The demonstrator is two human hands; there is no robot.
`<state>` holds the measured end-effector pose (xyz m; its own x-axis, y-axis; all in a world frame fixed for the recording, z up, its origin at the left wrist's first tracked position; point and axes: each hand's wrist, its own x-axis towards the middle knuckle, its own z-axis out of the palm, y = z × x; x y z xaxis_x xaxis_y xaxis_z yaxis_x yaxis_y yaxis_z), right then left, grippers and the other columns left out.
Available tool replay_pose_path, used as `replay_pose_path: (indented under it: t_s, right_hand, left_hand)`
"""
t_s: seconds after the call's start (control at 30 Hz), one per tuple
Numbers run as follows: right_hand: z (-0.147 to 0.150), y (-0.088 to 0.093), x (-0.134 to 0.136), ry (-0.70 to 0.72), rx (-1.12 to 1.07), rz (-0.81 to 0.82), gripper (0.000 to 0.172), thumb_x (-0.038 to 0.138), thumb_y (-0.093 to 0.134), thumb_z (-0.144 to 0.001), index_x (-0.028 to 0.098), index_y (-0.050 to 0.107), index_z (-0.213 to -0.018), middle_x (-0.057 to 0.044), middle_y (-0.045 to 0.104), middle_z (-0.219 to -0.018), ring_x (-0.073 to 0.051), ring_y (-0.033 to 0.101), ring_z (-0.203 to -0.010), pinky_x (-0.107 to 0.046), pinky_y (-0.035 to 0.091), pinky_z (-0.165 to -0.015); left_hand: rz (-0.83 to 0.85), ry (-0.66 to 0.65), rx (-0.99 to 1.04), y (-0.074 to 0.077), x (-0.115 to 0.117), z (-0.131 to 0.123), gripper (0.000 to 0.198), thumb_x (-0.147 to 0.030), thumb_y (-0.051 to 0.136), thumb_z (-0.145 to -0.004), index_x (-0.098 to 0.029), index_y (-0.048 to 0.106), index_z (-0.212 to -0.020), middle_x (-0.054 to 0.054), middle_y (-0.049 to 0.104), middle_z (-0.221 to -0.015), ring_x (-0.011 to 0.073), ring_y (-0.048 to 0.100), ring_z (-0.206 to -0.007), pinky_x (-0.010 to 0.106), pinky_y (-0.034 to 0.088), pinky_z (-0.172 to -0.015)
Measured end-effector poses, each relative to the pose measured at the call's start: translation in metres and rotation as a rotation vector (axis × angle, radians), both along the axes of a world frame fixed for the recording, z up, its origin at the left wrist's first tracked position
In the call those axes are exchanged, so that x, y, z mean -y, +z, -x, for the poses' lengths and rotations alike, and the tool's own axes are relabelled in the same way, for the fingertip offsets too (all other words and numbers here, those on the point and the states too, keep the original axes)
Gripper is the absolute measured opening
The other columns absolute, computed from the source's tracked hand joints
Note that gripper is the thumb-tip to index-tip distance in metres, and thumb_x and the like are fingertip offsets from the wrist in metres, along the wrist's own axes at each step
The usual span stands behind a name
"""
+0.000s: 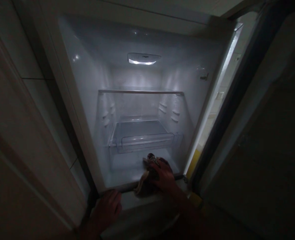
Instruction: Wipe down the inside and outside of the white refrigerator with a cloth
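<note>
In the head view, my right hand (pixel 164 177) presses on a dark patterned cloth (pixel 147 182) at the fridge's bottom front, its fingers closed over the fabric. The bunched cloth lies partly on the fridge floor (pixel 127 165) and partly hangs over the front lip. Lower left, my left hand (pixel 108 204) rests by the same front edge with its fingers curled together; I see no object in it. Both hands are in dim light, so finer detail is lost. The fridge (pixel 82 76) stands with its door open.
A glass shelf (pixel 141 91) crosses the upper part of the fridge. Below it sits a lower shelf with a clear plastic front (pixel 147 141). A lamp (pixel 142 61) glows at the top. The open door (pixel 257 143) fills the right side; a pale panel (pixel 22 150) stands at left.
</note>
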<state>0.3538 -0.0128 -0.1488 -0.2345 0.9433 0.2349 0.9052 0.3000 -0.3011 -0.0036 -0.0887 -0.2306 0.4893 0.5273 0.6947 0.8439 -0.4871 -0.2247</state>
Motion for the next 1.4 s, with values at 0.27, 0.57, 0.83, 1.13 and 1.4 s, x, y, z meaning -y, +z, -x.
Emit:
replay_pose_path:
  t_s: [0.27, 0.57, 0.83, 1.13, 1.4]
  right_hand:
    - [0.051, -0.004, 0.012, -0.15, -0.079, -0.072, 0.09, 0.06, 0.096, -0.071, 0.036, 0.068, -0.154, -0.015, 0.06, -0.166, -0.048, 0.055, -0.15, -0.068, 0.035, -0.128]
    - [0.113, 0.004, 0.016, 0.199, -0.129, 0.002, 0.083, 0.058, 0.091, -0.082, 0.048, 0.061, -0.159, -0.005, 0.053, -0.174, -0.043, 0.05, -0.158, -0.06, 0.033, -0.133]
    - [0.007, 0.035, -0.033, -0.318, 0.044, 0.112, 0.088, 0.072, 0.076, -0.09, 0.032, 0.056, -0.166, -0.02, 0.05, -0.173, -0.045, 0.048, -0.158, -0.064, 0.037, -0.126]
    - [0.206, 0.043, -0.002, 0.259, -0.068, 0.102, 0.068, 0.074, 0.061, -0.099, 0.04, 0.06, -0.158, -0.012, 0.055, -0.17, -0.044, 0.052, -0.152, -0.07, 0.034, -0.125]
    - [0.06, 0.02, -0.011, 0.135, -0.099, 0.101, 0.075, 0.076, 0.071, -0.094, 0.047, 0.058, -0.162, -0.007, 0.053, -0.174, -0.036, 0.047, -0.161, -0.057, 0.029, -0.135]
  left_hand:
    - [0.08, -0.011, 0.022, 0.005, 0.001, -0.004, 0.029, -0.012, 0.048, -0.094, -0.024, 0.07, -0.11, 0.006, 0.079, -0.104, 0.0231, 0.074, -0.097, 0.036, 0.059, -0.088]
    - [0.079, -0.002, 0.028, -0.006, -0.001, 0.003, 0.04, -0.013, 0.051, -0.089, -0.026, 0.068, -0.122, 0.004, 0.082, -0.11, 0.0228, 0.078, -0.1, 0.037, 0.063, -0.092]
    - [-0.013, 0.011, 0.046, -0.013, -0.004, 0.002, 0.035, -0.017, 0.05, -0.091, -0.028, 0.071, -0.118, 0.003, 0.083, -0.108, 0.0223, 0.078, -0.101, 0.035, 0.064, -0.091]
    - [-0.051, 0.067, -0.026, -0.022, -0.002, 0.008, 0.029, -0.018, 0.052, -0.092, -0.025, 0.073, -0.111, 0.008, 0.084, -0.101, 0.0263, 0.08, -0.092, 0.037, 0.065, -0.08]
    - [-0.012, 0.049, 0.014, -0.035, -0.009, 0.013, 0.035, -0.016, 0.055, -0.088, -0.028, 0.073, -0.116, 0.005, 0.085, -0.111, 0.024, 0.082, -0.101, 0.036, 0.067, -0.087]
